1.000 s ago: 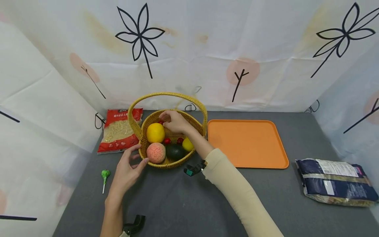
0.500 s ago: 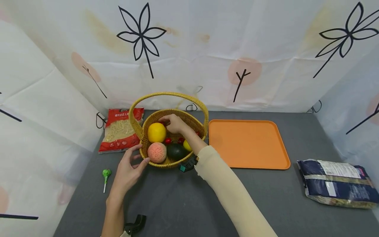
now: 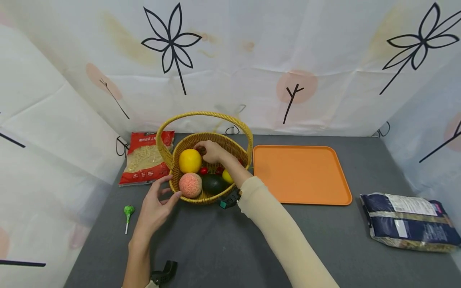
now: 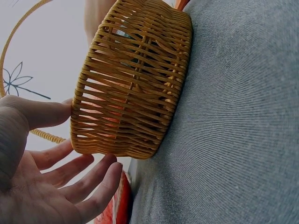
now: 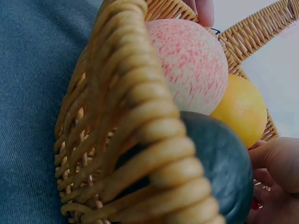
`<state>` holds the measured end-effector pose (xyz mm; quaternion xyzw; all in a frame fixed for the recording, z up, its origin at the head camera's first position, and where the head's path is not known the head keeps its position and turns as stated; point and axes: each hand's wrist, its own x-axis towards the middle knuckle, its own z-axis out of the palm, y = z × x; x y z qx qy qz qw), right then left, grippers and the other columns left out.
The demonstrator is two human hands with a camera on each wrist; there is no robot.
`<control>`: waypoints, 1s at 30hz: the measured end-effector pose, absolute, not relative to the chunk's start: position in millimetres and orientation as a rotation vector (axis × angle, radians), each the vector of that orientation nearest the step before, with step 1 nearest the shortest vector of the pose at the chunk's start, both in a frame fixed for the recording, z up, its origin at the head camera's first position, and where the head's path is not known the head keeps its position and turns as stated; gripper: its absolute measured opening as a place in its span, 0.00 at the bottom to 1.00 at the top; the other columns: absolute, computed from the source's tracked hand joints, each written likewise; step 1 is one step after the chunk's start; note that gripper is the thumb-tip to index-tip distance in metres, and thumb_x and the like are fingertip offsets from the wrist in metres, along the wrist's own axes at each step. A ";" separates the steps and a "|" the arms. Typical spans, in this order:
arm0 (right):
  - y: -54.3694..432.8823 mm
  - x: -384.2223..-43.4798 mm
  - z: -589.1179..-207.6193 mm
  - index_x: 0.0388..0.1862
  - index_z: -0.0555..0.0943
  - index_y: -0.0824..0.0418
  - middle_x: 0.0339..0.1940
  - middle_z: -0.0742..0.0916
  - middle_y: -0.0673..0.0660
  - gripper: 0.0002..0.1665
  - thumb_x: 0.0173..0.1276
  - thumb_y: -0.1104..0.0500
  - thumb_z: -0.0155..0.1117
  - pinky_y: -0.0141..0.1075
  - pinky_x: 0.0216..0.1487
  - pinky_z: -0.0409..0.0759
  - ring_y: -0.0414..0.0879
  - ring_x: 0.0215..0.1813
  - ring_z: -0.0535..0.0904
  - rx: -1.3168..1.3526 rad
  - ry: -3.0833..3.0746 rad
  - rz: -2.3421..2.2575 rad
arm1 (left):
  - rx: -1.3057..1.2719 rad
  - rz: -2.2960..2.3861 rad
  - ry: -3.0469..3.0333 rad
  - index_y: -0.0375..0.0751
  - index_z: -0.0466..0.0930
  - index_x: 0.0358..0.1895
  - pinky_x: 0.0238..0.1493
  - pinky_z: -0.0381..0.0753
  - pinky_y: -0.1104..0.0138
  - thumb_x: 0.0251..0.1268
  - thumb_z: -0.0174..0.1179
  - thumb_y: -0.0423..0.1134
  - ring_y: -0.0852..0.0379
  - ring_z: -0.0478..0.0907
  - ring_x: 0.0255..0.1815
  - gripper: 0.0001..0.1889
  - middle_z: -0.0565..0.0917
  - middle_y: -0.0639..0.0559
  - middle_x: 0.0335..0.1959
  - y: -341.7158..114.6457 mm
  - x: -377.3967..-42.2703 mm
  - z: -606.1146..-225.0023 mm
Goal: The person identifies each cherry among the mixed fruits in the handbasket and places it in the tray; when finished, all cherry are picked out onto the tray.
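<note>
A yellow wicker basket [image 3: 222,196] with a tall handle stands at the back. In it lie a pink speckled ball-like peach [image 3: 190,185], a yellow-orange round fruit [image 3: 190,161], a dark green fruit [image 3: 213,184], a partly covered yellow fruit [image 3: 227,176] and several small red fruits [image 3: 203,171]. My left hand [image 3: 157,206] touches the basket's near-left rim with thumb and forefinger, the other fingers loosely extended along its outside. Over the near-right rim, my right hand [image 3: 213,153] reaches inside, fingers bent beside the yellow-orange fruit. Whether its fingertips hold anything I cannot tell.
A red bag of pasta [image 3: 144,160] lies left of the basket, and a green lollipop [image 3: 128,214] nearer the front. An orange tray [image 3: 300,174] lies right of the basket. At the far right is a dark blue packet [image 3: 410,222]. Printed cloth [image 3: 230,48] hangs behind.
My right hand has moved slightly to the right and deeper into the basket, its forearm shifting left and forward. The left hand stays at the rim.
</note>
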<state>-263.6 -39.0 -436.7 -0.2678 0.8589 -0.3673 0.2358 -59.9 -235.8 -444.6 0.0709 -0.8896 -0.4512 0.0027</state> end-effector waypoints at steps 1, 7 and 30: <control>-38.8 -263.1 -436.3 0.78 0.76 0.59 0.77 0.80 0.62 0.36 0.75 0.77 0.52 0.35 0.44 0.68 0.50 0.57 0.76 -0.729 2.363 -1.005 | 0.222 -1.416 -2.790 0.44 0.65 0.81 0.68 0.85 0.39 0.78 0.68 0.51 0.34 0.79 0.74 0.36 0.69 0.39 0.82 -235.8 -59.9 -444.5; -36.0 -261.0 -435.1 0.73 0.80 0.62 0.73 0.83 0.63 0.30 0.74 0.75 0.59 0.37 0.54 0.75 0.55 0.63 0.79 -0.697 2.427 -0.988 | 0.223 -1.417 -2.794 0.44 0.65 0.81 0.68 0.85 0.39 0.78 0.68 0.51 0.34 0.79 0.74 0.37 0.69 0.40 0.82 -235.5 -60.1 -443.6; -7.0 -234.0 -422.6 0.65 0.83 0.60 0.65 0.88 0.60 0.19 0.78 0.62 0.70 0.43 0.60 0.88 0.55 0.55 0.87 -0.766 2.482 -1.279 | 0.247 -1.452 -2.797 0.45 0.64 0.81 0.70 0.84 0.38 0.78 0.68 0.51 0.34 0.78 0.74 0.37 0.68 0.40 0.83 -234.2 -59.8 -442.9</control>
